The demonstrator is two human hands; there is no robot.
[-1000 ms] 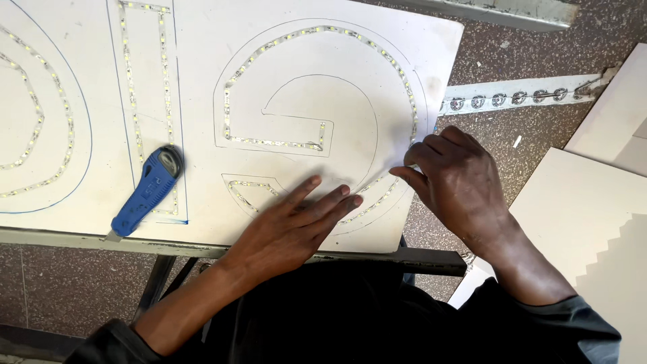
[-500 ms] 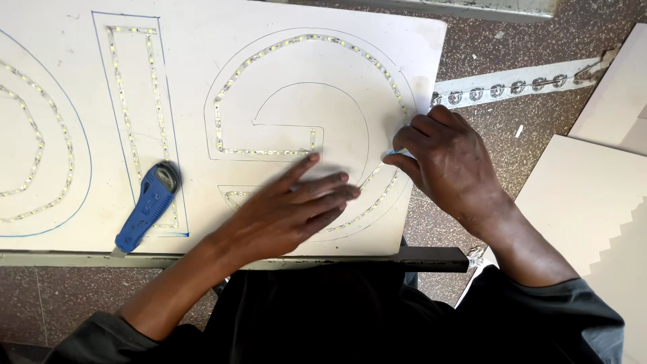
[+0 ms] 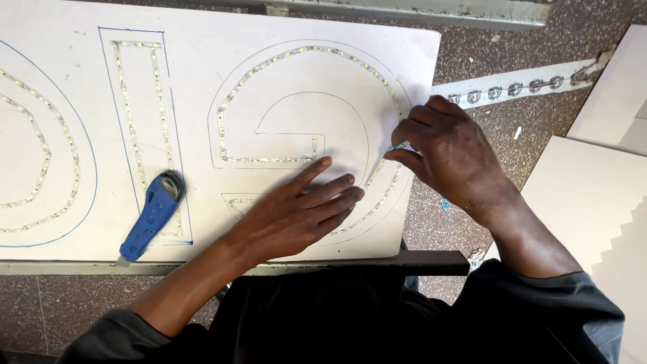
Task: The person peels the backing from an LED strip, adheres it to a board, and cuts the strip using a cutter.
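Blue cutter [image 3: 151, 217] lies near-left on white board [image 3: 202, 87], untouched. L hand [image 3: 296, 214] flat, fingers spread, pressing board at near edge of curved outline. R hand [image 3: 450, 158] pinches LED strip [image 3: 394, 152] at outline's right side w/ fingertips. Spare strip [image 3: 515, 87] on floor, far right.

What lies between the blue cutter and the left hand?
Head view: only bare white board between the blue cutter and the left hand, crossed by a drawn outline.
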